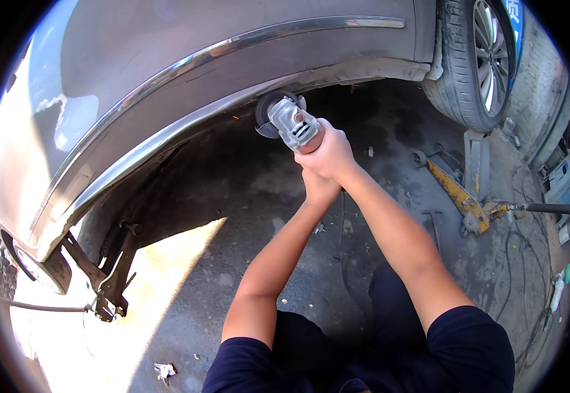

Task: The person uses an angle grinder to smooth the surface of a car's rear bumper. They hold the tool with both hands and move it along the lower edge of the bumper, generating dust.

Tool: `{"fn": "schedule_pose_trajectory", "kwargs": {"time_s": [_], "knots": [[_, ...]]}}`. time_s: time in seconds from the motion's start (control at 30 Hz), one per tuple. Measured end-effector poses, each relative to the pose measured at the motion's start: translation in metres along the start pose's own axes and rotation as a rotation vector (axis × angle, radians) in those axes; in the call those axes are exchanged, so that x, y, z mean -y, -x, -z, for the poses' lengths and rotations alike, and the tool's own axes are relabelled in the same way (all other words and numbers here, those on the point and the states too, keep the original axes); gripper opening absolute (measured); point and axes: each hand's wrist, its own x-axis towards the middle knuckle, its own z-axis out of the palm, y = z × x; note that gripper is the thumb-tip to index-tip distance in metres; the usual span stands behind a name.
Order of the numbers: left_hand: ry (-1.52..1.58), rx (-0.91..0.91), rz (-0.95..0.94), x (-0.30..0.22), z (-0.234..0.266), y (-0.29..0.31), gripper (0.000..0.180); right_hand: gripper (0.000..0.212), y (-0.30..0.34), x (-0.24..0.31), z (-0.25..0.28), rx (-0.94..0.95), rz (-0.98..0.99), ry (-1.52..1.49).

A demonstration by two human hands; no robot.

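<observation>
An angle grinder (298, 128) with a silver-grey head is gripped by both hands under the side of a grey car (245, 72). My right hand (329, 152) is closed round the body just behind the head. Below it, my left hand (321, 185) is closed on the rear part, which is mostly hidden. The dark disc (268, 112) is at the lower edge of the car's sill (213, 105); whether it touches the metal I cannot tell. Small orange streaks show near the sill on either side of the disc. A dark cord (343, 242) runs down from the grinder.
A dark jack (111, 281) stands under the car's left end. At right, a yellow jack (455, 190) lies near a metal stand (476, 164) below the car's wheel (478, 62). Cables (521, 255) trail over the floor at far right. White crumpled scrap (165, 372) lies lower left.
</observation>
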Motion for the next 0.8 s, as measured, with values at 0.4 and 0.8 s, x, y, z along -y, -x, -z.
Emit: {"fn": "schedule_pose_trajectory", "kwargs": {"time_s": [0.4,0.8], "knots": [[0.025,0.05,0.009,0.002,0.008,0.0,0.057,0.054,0.004,0.0,-0.005,-0.068,-0.049,-0.036],[0.045,-0.04,0.03,-0.007,-0.001,0.002,0.051,0.059,-0.006,-0.005,-0.006,0.034,-0.065,0.068]]}}
